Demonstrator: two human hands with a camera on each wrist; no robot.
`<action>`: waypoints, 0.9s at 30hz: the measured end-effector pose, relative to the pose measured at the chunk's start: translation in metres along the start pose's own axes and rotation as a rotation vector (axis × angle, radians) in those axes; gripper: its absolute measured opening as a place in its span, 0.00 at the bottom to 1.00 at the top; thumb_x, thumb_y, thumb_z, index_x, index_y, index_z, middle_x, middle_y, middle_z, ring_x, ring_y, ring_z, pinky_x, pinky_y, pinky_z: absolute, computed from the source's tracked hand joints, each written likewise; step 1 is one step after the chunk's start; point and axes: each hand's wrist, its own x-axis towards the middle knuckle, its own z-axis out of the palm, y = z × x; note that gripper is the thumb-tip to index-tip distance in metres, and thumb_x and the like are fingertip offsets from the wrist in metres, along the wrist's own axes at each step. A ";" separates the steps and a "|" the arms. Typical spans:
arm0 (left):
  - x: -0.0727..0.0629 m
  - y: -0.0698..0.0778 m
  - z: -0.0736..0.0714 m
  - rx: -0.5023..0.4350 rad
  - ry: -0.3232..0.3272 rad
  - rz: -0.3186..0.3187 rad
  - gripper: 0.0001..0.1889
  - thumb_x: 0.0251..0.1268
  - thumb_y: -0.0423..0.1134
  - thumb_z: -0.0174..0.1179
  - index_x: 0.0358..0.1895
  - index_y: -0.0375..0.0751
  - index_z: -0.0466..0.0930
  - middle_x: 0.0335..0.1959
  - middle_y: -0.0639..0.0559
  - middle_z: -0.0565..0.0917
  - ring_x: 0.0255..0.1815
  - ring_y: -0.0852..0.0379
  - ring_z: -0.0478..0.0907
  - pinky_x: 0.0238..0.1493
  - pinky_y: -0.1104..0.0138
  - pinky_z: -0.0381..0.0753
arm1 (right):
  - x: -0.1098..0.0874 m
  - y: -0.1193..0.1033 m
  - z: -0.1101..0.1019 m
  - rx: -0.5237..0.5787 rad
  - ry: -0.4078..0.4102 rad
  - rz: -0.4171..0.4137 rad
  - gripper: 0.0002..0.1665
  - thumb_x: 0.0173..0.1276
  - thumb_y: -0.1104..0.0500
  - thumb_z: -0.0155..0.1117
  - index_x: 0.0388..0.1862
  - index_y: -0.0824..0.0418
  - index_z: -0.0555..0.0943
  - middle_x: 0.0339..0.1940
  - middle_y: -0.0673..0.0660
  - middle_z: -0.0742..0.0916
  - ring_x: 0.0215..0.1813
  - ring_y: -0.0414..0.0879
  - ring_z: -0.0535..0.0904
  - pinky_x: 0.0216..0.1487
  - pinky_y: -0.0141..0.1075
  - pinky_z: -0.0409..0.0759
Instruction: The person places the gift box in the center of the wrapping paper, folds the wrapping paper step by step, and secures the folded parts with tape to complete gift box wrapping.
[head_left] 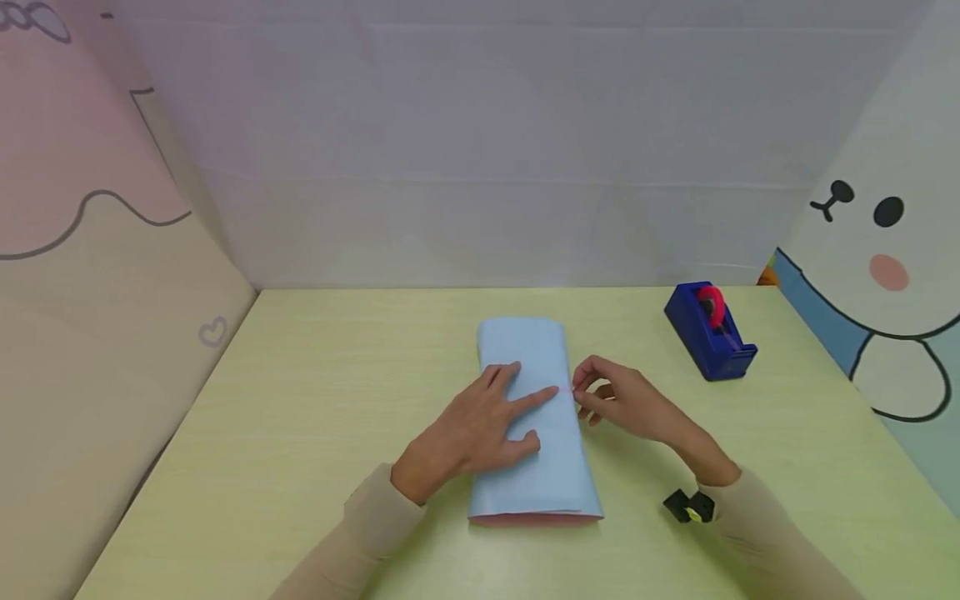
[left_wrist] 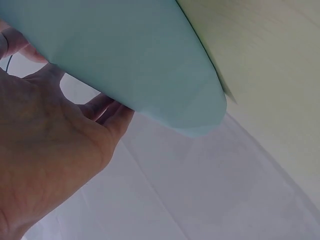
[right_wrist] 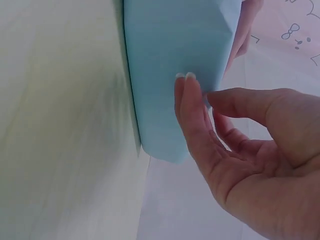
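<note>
A light blue paper sleeve [head_left: 536,467], folded into a long flat tube with a pink inner side at its near end, lies upright on the table before me. My left hand [head_left: 480,425] rests on top of it with fingers spread, the index fingertip near its right edge. Beside that edge, my right hand [head_left: 618,400] pinches a small clear piece of tape [head_left: 567,390] between thumb and index finger. In the right wrist view, the thumb and fingertips meet against the blue paper [right_wrist: 170,45], largely hiding the tape. The left wrist view shows the sleeve's rounded far end.
A blue tape dispenser [head_left: 705,333] with a red-cored roll stands at the back right of the pale wooden table [head_left: 337,375]. A small black object [head_left: 688,506] sits by the right wrist. Printed cloth walls [head_left: 487,167] enclose the back and both sides.
</note>
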 end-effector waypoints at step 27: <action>-0.004 -0.002 -0.002 -0.030 -0.043 -0.005 0.28 0.75 0.54 0.52 0.76 0.57 0.71 0.74 0.36 0.67 0.72 0.43 0.67 0.69 0.57 0.72 | -0.028 -0.021 0.026 -0.440 0.195 -0.187 0.17 0.68 0.64 0.73 0.55 0.65 0.86 0.56 0.59 0.81 0.41 0.46 0.87 0.42 0.41 0.87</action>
